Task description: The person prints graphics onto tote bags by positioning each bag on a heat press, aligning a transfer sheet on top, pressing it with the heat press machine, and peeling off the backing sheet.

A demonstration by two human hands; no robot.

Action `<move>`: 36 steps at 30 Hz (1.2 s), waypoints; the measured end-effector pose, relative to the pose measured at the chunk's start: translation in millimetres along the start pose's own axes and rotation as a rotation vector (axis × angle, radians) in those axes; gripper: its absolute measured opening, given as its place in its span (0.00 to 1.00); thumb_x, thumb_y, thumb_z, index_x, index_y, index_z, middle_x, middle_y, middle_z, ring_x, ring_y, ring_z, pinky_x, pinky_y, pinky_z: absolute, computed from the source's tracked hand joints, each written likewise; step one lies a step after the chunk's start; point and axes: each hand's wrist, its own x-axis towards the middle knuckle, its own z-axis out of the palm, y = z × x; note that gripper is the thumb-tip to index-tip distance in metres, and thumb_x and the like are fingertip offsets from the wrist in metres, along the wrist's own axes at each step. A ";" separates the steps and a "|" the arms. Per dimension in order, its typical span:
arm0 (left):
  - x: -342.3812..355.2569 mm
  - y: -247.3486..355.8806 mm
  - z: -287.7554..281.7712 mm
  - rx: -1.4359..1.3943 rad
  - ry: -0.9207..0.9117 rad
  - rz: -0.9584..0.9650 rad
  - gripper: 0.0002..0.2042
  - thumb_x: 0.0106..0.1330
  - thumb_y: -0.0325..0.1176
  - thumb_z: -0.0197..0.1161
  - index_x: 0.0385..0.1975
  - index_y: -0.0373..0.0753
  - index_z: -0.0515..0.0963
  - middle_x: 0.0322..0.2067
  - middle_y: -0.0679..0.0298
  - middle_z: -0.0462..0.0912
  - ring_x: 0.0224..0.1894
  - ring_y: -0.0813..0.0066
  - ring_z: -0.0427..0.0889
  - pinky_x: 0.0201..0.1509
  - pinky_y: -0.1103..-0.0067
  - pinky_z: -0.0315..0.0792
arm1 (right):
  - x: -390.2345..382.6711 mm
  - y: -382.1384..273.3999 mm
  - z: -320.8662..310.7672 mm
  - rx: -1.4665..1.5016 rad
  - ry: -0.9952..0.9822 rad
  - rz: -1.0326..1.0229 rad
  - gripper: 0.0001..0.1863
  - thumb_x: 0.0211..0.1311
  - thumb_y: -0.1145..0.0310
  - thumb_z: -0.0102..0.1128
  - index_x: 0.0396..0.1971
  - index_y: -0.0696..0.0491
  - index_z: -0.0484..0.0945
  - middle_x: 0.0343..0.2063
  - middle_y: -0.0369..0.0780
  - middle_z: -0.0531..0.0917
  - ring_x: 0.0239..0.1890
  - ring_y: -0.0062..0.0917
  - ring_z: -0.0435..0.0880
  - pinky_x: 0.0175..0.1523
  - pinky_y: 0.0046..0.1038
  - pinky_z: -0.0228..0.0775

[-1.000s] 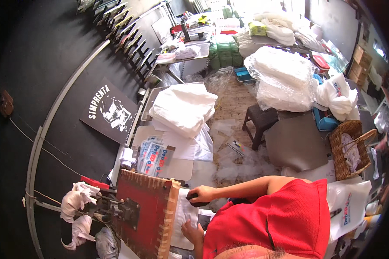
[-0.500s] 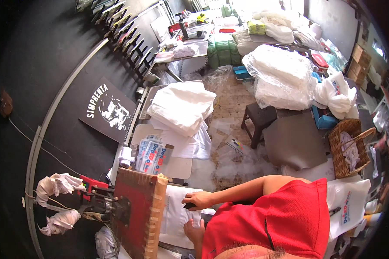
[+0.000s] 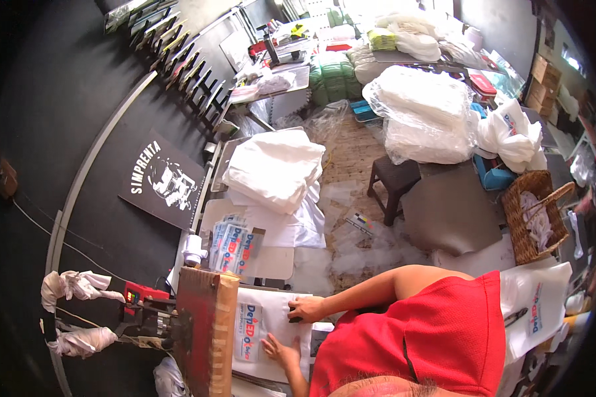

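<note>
A flat white cloth piece [image 3: 281,306] lies at the edge of the heat press [image 3: 205,331]. On it is a printed patch [image 3: 248,333] with blue and red lettering. My left hand [image 3: 281,354] rests on the cloth just right of the patch, fingers spread and holding nothing. Above it, my right hand [image 3: 307,308] is closed on a small black object [image 3: 295,319] at the cloth's far edge; its kind is too small to make out. The upright red-brown panel of the press hides the left side of the work surface.
Printed transfer sheets [image 3: 230,245] lie beyond the press, before a pile of folded white cloth [image 3: 275,169]. A dark stool [image 3: 394,185] and a wicker basket [image 3: 536,218] stand to the right. Plastic-wrapped white bundles [image 3: 420,116] sit farther back. Cloth-wrapped handles [image 3: 79,341] jut out left.
My left hand has moved forward onto the cloth, and its fingers have spread. The coloured print now shows clearly beside the press. My right hand keeps hold of the black object; the view has shifted slightly.
</note>
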 end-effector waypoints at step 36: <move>-11.6 35.6 -17.7 0.009 -0.133 0.086 0.45 0.44 0.56 0.76 0.55 0.23 0.69 0.55 0.41 0.70 0.59 0.42 0.67 0.63 0.59 0.64 | -3.0 -1.8 -8.8 0.112 -0.003 0.064 0.27 0.46 0.58 0.73 0.48 0.44 0.75 0.47 0.46 0.72 0.47 0.45 0.78 0.51 0.44 0.73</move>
